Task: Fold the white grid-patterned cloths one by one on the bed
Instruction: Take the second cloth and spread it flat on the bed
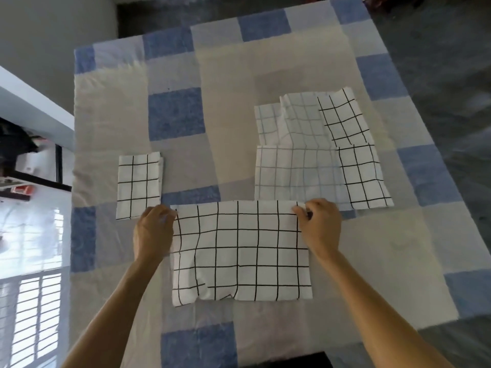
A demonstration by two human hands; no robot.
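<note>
From the head camera, one folded cloth (139, 185) lies done at the left of the bed (233, 107). The left hand (154, 232) and right hand (320, 224) each pinch a far corner of the half-folded near cloth (240, 252). Unfolded cloths (318, 152) wait far right.

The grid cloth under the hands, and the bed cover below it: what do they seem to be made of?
The grid cloth looks like thin woven fabric, probably cotton, matte: it creases softly along its near edge, and the left hand and right hand pinch its far corners easily. The bed cover also looks like woven textile, matte, with faint wrinkles; its exact fibre cannot be told.
</note>
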